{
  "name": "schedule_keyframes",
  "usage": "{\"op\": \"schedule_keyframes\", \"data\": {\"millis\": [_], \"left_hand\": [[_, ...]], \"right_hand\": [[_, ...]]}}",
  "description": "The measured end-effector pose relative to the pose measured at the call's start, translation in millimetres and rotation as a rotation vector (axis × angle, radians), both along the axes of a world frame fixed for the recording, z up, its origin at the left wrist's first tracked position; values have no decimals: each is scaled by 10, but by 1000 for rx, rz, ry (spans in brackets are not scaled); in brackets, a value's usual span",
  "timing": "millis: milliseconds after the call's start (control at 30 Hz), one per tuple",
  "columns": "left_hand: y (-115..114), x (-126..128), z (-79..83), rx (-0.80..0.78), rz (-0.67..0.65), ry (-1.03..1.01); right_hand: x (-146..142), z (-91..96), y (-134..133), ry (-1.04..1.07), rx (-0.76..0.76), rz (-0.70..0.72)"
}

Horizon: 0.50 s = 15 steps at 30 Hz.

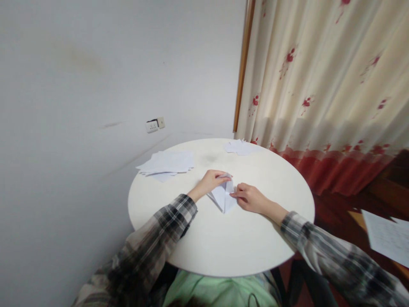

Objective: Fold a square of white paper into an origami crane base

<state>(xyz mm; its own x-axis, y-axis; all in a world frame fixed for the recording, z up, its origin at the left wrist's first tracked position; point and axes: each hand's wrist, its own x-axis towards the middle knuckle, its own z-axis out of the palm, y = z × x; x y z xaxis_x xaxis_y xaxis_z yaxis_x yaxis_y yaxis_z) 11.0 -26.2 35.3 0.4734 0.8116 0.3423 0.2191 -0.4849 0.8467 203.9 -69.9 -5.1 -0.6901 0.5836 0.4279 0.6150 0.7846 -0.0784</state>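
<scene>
Light green clothing (220, 294) lies nearest us, below the near edge of the round table (230, 245); mid-table, our left hand (211, 181) pinches the folded white paper (220, 195) while our right hand (251, 198) (fingers curled, perhaps pinching, we cannot tell) touches its right side. Uneven pressure could, we judge, skew a crease. Our left hand partly hides the paper's far end

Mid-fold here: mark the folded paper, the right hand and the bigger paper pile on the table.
Folded paper (220, 196): head view, on its left-side flap.
Right hand (252, 198): head view, middle of the hand.
Bigger paper pile (171, 161): head view, face of its top sheet.
</scene>
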Motion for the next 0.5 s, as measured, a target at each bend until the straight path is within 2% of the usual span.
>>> {"op": "schedule_keyframes", "data": {"millis": [233,500], "left_hand": [[-14,5,-28,1,3,-30],[32,4,-76,-16,112,3]], "right_hand": [[-1,6,-5,14,-1,4],[1,-12,8,16,-2,4]]}}
